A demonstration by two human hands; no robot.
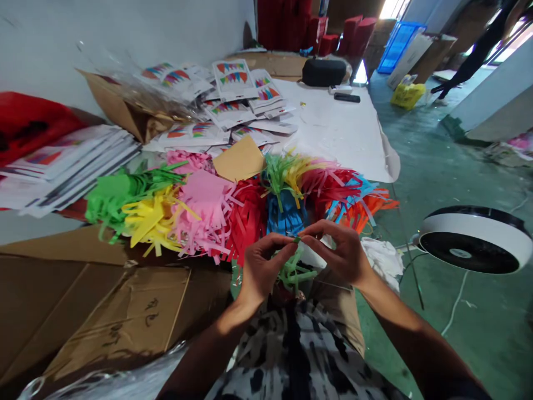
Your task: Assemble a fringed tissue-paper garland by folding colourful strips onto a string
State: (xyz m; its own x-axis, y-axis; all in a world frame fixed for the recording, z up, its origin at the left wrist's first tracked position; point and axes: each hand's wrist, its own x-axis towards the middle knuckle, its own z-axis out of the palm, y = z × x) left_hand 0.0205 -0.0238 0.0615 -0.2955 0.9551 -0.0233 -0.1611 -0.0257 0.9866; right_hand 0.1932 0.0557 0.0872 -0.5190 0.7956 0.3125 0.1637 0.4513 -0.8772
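Observation:
In front of my body, both hands meet fingertip to fingertip. My left hand (261, 266) pinches the dark green top of a light green paper tassel (295, 271), whose cut strips hang below the fingers. My right hand (342, 253) pinches at the same spot from the other side; its fingertips hide the exact grip. Just beyond the hands lie fringed paper bundles: blue (286, 214), red (249, 214), pink (206, 203), yellow (154, 219), green (111, 197) and orange (366, 210). A tan piece of card (240, 159) rests behind them.
Printed packets (235, 80) are heaped on the white-covered table (341, 133), with a black case (323, 72) at its far end. Open cardboard boxes (154, 305) stand at my left. To the right are a white fan (474, 239) with its cord and, farther off, a person's leg (470, 64).

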